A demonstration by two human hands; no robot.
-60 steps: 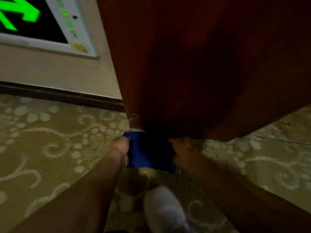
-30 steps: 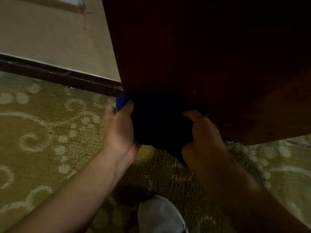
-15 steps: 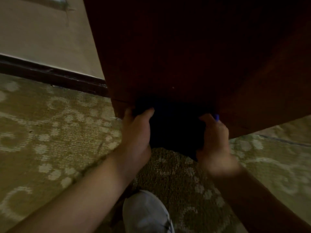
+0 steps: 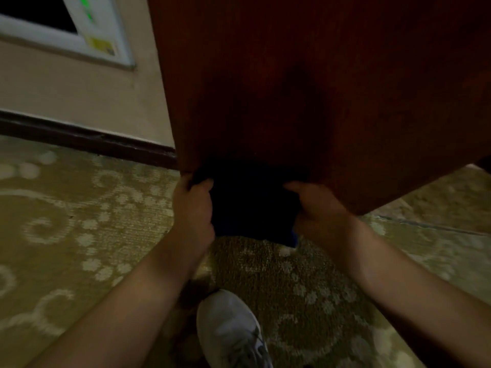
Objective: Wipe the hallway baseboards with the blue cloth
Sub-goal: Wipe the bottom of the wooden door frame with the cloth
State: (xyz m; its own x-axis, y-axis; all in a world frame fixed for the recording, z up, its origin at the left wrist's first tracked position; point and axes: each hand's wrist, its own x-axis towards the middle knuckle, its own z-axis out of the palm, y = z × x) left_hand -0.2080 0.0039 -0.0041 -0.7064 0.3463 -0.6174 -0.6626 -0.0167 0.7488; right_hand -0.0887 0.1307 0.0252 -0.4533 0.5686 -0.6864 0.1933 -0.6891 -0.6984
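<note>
Blue cloth (image 4: 249,205), nearly black in shadow, is stretched between both hands against the bottom of a red-brown wooden door (image 4: 305,88). The left hand (image 4: 192,211) and right hand (image 4: 322,208) each pinch a side edge; its top edge blurs into the door. The dark baseboard (image 4: 87,140) runs left, cut off behind the door.

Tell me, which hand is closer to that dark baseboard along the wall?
The left hand. It grips the cloth at the door's corner, right beside where the baseboard ends. The right hand holds the cloth's other side, farther from the baseboard.
</note>
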